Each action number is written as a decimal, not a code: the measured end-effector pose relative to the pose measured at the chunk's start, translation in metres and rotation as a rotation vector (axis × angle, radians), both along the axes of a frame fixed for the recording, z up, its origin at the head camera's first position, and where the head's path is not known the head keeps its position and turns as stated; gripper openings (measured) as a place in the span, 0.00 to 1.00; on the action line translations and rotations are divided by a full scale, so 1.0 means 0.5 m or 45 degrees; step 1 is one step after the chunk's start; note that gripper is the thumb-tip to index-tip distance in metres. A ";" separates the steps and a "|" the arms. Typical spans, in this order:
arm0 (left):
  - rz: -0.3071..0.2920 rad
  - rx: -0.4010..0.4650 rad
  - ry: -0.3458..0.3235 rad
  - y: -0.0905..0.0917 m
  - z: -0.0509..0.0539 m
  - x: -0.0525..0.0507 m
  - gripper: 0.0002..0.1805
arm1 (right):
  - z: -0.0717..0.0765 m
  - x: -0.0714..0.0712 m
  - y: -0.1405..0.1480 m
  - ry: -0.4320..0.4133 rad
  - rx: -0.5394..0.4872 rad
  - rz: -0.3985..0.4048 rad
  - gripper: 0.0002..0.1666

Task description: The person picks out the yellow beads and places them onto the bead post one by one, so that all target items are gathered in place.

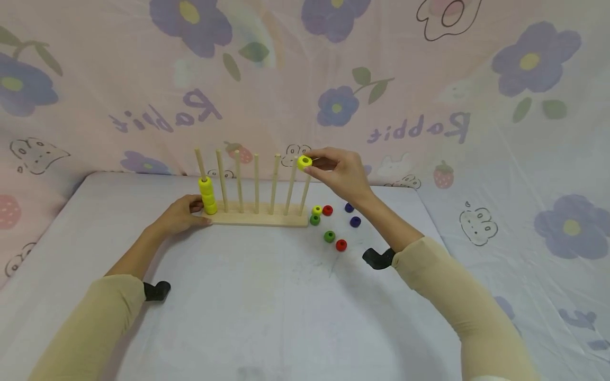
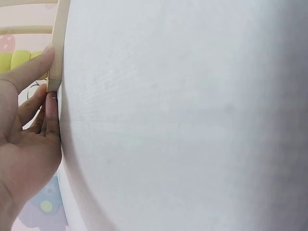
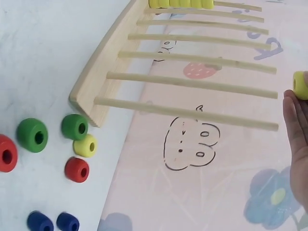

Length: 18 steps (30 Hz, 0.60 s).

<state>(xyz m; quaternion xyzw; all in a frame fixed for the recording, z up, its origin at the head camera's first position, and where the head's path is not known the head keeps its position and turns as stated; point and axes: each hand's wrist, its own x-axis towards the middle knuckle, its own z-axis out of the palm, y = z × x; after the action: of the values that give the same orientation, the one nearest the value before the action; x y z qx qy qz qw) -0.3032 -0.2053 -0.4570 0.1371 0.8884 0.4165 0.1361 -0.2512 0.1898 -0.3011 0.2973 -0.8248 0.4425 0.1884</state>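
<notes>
A wooden peg rack (image 1: 257, 219) with several upright rods stands toward the back of the table. Yellow beads (image 1: 207, 197) are stacked on its leftmost rod. At that end my left hand (image 1: 180, 216) grips the base, thumb on the front side and fingers behind, as the left wrist view (image 2: 29, 149) also shows. My right hand (image 1: 347, 173) pinches one yellow bead (image 1: 302, 165) between thumb and fingers, raised near the top of the rightmost rods. In the right wrist view this bead (image 3: 300, 86) is apart from the rod tips and partly cut off by the frame edge.
Loose beads lie right of the rack: a yellow bead (image 1: 317, 210), green beads (image 1: 329, 236), red beads (image 1: 341, 245) and blue beads (image 1: 355, 221). A white cloth (image 1: 238, 296) covers the table. Behind it hangs a patterned fabric (image 1: 286, 79).
</notes>
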 end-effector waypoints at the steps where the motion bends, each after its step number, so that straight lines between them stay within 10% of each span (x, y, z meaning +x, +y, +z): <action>1: 0.000 0.001 -0.001 0.000 -0.001 0.000 0.48 | 0.009 0.006 -0.008 -0.010 0.003 -0.001 0.16; 18: 0.021 0.000 -0.007 -0.002 -0.001 0.001 0.47 | 0.066 -0.009 -0.083 -0.099 -0.031 0.040 0.16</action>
<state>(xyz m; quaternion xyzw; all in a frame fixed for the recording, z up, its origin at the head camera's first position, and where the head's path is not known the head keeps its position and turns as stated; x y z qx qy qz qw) -0.3027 -0.2062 -0.4574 0.1285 0.8891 0.4181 0.1350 -0.2559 0.1482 -0.2680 0.2904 -0.8214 0.4666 0.1528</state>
